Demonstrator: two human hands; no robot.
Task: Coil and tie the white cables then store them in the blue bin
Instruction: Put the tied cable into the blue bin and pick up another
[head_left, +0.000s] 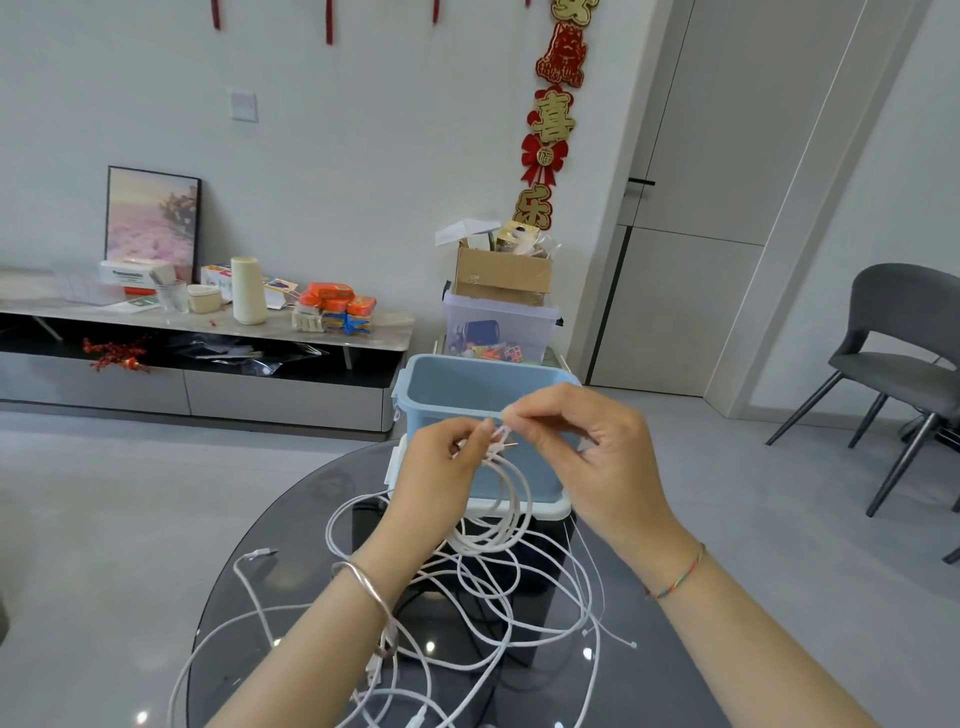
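Observation:
My left hand (441, 462) grips the top of a coiled white cable (506, 512), whose loops hang down in front of the blue bin (447, 387). My right hand (587, 441) pinches a small white tie (503, 432) at the top of that coil, thumb and forefinger together. The bin stands open on its white lid at the far edge of the table, and I see nothing inside it. Several loose white cables (467, 613) lie tangled over the dark glass table (291, 525) below my hands.
A clear plastic box of toys (501, 325) with a cardboard box (501, 273) on top stands behind the bin. A low cabinet (208, 364) with clutter runs along the left wall. A grey chair (904, 353) stands at the right.

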